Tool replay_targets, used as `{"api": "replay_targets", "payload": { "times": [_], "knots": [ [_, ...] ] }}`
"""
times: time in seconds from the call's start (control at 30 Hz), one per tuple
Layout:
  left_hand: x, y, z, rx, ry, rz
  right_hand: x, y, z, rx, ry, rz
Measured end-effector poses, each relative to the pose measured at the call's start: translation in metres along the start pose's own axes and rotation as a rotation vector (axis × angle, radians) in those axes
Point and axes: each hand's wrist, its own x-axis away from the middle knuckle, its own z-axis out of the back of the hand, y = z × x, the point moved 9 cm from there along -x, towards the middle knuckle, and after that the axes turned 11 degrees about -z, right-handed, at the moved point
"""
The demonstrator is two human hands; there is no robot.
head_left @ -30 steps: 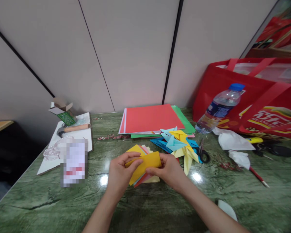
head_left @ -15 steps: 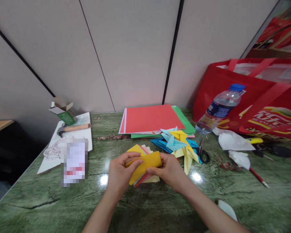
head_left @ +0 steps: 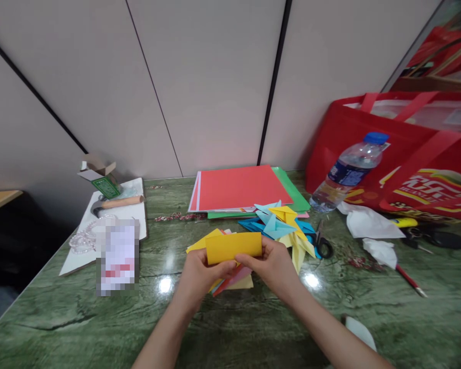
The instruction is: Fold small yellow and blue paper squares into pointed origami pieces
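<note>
Between my two hands is a folded piece of yellow paper point(head_left: 233, 247), a flat rectangle held up off the table. My left hand point(head_left: 200, 274) pinches its lower left part, with the thumb in front. At its right end my right hand point(head_left: 271, 261) grips it, thumb on the front face and fingers behind. Under it lies a loose stack of coloured paper sheets point(head_left: 241, 282) in yellow, pink, orange and cream, partly hidden by my hands. Folded paper shapes point(head_left: 288, 225) in blue, light blue and yellow rest in a pile just beyond my right hand.
Large red and green sheets point(head_left: 242, 187) lie at the back by the wall. Scissors point(head_left: 322, 245), a water bottle point(head_left: 348, 174), a red bag point(head_left: 415, 154) and tissues point(head_left: 369, 223) are at the right. A hammer point(head_left: 117, 203), a small box point(head_left: 105, 182) and a white board point(head_left: 77, 259) are at the left.
The yellow paper has been turned level and raised a little. My left hand has shifted right and down along it, uncovering more of its front.
</note>
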Motion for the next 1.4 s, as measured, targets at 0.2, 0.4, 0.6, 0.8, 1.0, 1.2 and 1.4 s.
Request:
{"api": "replay_targets", "payload": {
  "times": [0.2, 0.4, 0.6, 0.8, 1.0, 1.2, 1.4],
  "knots": [
    [0.001, 0.007, 0.006, -0.062, 0.117, -0.07, 0.001, -0.003, 0.0, 0.014, 0.009, 0.032],
    [0.001, 0.012, 0.007, -0.151, 0.149, -0.156, 0.003, -0.005, -0.001, 0.042, 0.016, 0.045],
    [0.001, 0.013, 0.008, -0.14, 0.173, -0.188, 0.002, -0.004, -0.002, 0.007, 0.009, 0.051],
    [0.002, 0.014, -0.002, 0.11, 0.076, -0.078, 0.0, -0.006, 0.004, -0.026, 0.049, 0.055],
    [0.004, 0.021, -0.014, 0.226, -0.074, -0.068, 0.0, -0.011, 0.01, -0.041, 0.086, 0.073],
    [0.006, 0.027, -0.02, 0.188, -0.17, -0.108, 0.001, -0.012, 0.013, 0.009, 0.117, 0.078],
    [0.004, 0.024, -0.018, 0.125, -0.126, -0.133, 0.002, -0.011, 0.011, 0.047, 0.116, 0.099]
  ]
}}
